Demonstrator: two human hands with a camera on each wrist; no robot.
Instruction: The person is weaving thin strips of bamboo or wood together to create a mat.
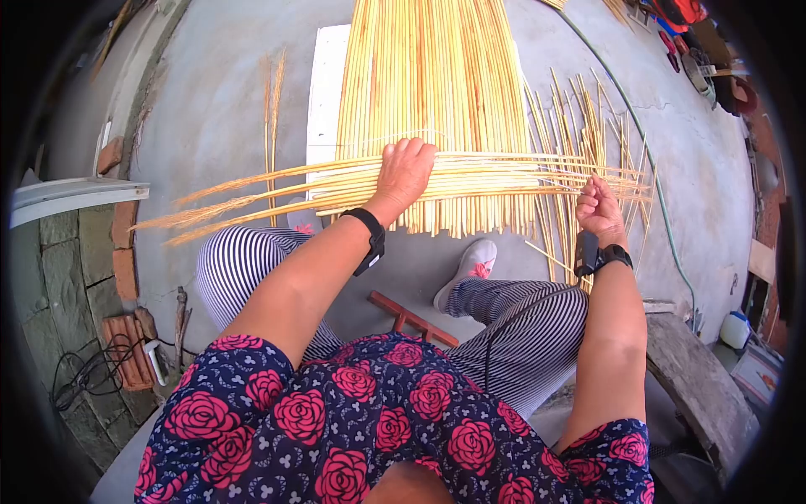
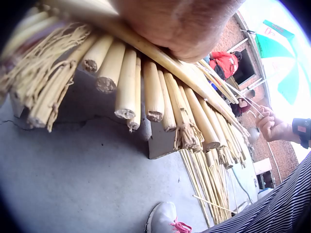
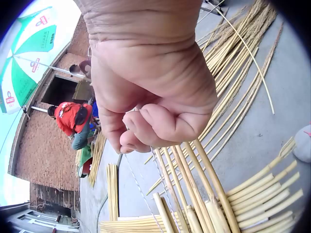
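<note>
A mat of straight yellow stalks (image 1: 428, 76) stretches away from the person over a white board (image 1: 326, 109). Loose stalks with feathery heads (image 1: 201, 217) lie crosswise over its near end. My left hand (image 1: 407, 172) grips these loose stalks near the mat's middle, fingers curled over their far side. Beyond the loose stalks' thin ends, my right hand (image 1: 599, 206) is closed in a fist. In the right wrist view it pinches white string (image 3: 141, 187), whose two strands run down toward the stalks. A fine white line of string also arcs across the mat in the head view.
More loose stalks (image 1: 588, 126) lie on the concrete floor right of the mat. A green hose (image 1: 646, 143) curves past them. A red-brown stool frame (image 1: 411, 319) is between the legs; a wooden plank (image 1: 701, 391) is at right. Another person in red (image 3: 73, 118) sits farther off.
</note>
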